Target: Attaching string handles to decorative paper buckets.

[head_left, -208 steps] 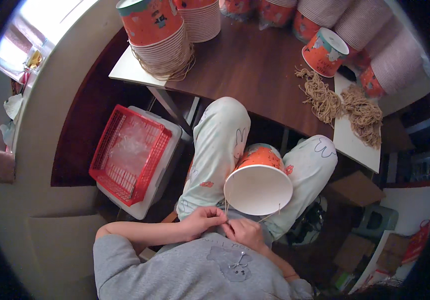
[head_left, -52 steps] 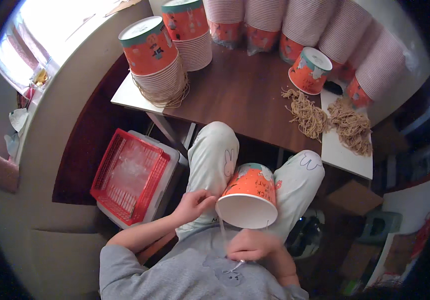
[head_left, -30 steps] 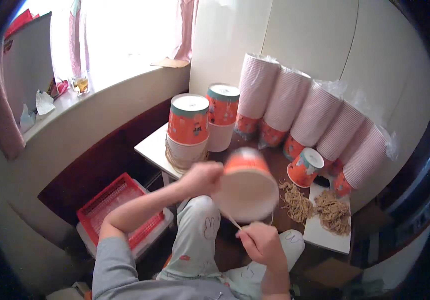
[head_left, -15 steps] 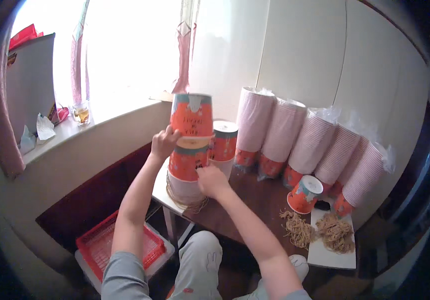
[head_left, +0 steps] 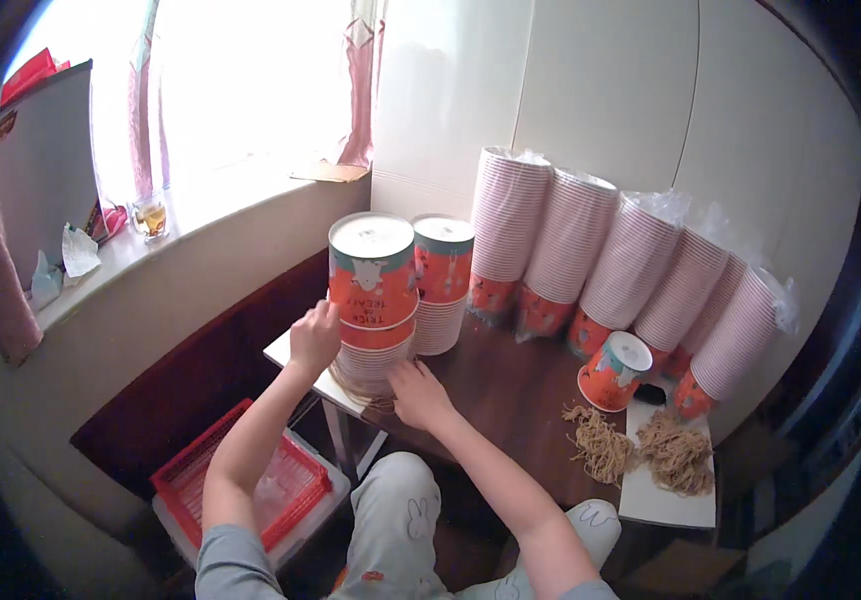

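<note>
Left hand touches the orange bucket at its lower left edge.

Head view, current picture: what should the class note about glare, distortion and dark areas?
Head view: the window is blown out white, edges of the wall panels bow, the corners fall black, yet the orange cup by the left hand shows its print.

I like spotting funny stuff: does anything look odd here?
The bucket by the left hand is upside down, so its lettering is too; an orange band below its rim suggests it isn't fully nested.
</note>
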Demonstrator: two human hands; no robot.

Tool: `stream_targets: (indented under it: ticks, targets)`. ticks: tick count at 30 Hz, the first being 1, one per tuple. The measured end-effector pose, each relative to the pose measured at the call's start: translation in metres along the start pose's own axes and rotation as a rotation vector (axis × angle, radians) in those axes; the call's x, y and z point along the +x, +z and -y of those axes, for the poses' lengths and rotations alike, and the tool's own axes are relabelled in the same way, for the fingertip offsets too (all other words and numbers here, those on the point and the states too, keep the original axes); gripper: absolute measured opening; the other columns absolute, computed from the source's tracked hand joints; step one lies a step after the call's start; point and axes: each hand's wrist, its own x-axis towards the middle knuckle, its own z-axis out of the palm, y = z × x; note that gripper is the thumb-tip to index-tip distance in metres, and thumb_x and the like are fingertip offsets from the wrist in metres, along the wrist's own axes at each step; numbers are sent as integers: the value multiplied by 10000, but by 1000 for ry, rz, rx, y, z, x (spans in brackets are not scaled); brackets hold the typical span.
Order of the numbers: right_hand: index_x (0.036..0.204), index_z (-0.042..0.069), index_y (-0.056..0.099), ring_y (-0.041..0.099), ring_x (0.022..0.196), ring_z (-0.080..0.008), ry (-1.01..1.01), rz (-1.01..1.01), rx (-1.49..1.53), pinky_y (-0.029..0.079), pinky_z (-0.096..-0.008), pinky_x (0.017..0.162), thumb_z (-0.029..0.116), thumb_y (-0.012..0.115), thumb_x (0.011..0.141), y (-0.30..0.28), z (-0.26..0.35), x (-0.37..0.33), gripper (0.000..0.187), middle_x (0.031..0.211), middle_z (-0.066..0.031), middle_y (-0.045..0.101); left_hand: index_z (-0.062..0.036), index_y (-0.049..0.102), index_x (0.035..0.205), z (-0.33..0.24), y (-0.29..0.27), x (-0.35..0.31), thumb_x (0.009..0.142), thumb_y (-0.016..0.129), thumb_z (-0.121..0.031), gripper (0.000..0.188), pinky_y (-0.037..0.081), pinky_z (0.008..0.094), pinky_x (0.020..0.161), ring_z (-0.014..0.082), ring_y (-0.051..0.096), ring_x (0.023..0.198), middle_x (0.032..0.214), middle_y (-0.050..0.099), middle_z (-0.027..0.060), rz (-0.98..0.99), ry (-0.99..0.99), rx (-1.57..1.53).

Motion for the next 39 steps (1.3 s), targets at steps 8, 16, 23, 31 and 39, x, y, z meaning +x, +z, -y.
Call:
stream_targets:
  ticks: [8, 16, 23, 31, 39]
  targets:
    - [1118, 33, 505, 362, 1210, -291, -36, 138, 153, 281, -430, 1010, 171, 552, 721, -11, 7, -36, 423, 1210, -148, 468, -127, 480, 1160, -41, -60, 89, 797, 540, -323, 417, 305, 449, 975, 298, 395, 1178, 1181, 484, 116, -86, 173, -41]
    - [874, 31, 606, 564, 890, -315, 214, -35, 26, 462, -405, 763, 129, 550, 647, -56, -105, -113, 254, 936, -142, 598, -127, 567, 986, -40, -16, 72, 761, 575, -388, 344, 259, 525, 972, 252, 507, 1052, 1023, 578, 53, 160, 52, -144]
    - [1086, 25, 482, 424, 1116, -317, 797, -261, -670, 383, -444, 901, 200, 614, 718, -102, -261, -229, 428, 1154, -167, 482, -131, 514, 1118, -49, -22, 74, 748, 595, -371, 448, 206, 518, 1012, 297, 379, 1197, 1201, 483, 110, 189, 60, -143]
    - [785, 33, 568, 574, 819, -341, 919, -231, -196, 465, -443, 697, 152, 510, 775, -115, -267, -242, 133, 841, -154, 598, -87, 495, 1128, -102, -52, 14, 651, 680, -168, 518, 235, 509, 1012, 370, 297, 1244, 1263, 388, 170, 83, 126, -441]
    - [856, 71, 552, 554, 692, -134, 808, -480, 1026, 441, -265, 641, 87, 546, 843, -167, -231, -189, 21, 795, -1, 581, -33, 338, 1242, -133, -72, -6, 700, 683, -195, 663, 326, 432, 974, 353, 379, 1184, 1282, 363, 184, 288, 63, -833]
